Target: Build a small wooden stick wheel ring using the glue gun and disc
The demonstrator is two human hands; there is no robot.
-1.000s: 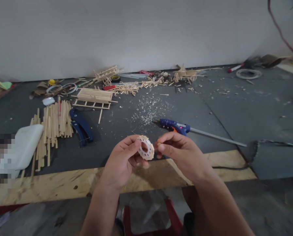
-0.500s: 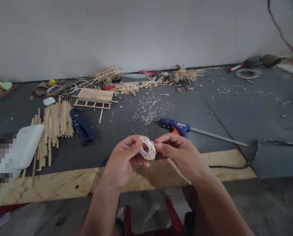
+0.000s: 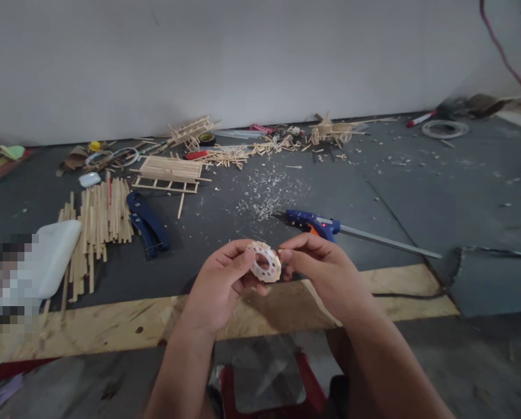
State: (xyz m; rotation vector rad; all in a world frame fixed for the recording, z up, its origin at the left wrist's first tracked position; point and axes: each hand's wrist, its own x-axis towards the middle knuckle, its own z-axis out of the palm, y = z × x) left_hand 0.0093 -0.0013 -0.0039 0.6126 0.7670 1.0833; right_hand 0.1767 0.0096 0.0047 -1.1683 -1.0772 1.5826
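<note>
A: ok so what's the ring [image 3: 268, 276] look like up close?

B: Pretty chunky little thing. Flat white face, round opening in the middle, and a row of small dark holes or spots running all the way around it. Can't tell which. The outer edge has pale, wood-coloured bits around it, so the outline is kinda lumpy instead of a clean circle.

A: And where is it?

B: Up in the air over the near side of the bench [image 3: 374, 233], tilted, white face toward the camera. The blue glue gun [image 3: 306, 220] lies just beyond the hands, its grey stick [image 3: 386, 241] poking out the back.

A: How's the grip?

B: Left hand [image 3: 216, 285] has the ring pinched by its left side, thumb on the white face, fingers behind and below. Right hand [image 3: 325, 270] has thumb and forefinger close together right at the ring's right edge. Too small to tell if they're pinching the rim, a separate bit, or nothing, sorry.

A: Anything left of the hands?

B: Blue hand tool [image 3: 149, 224] beside a pile of wooden sticks [image 3: 105, 212].
</note>
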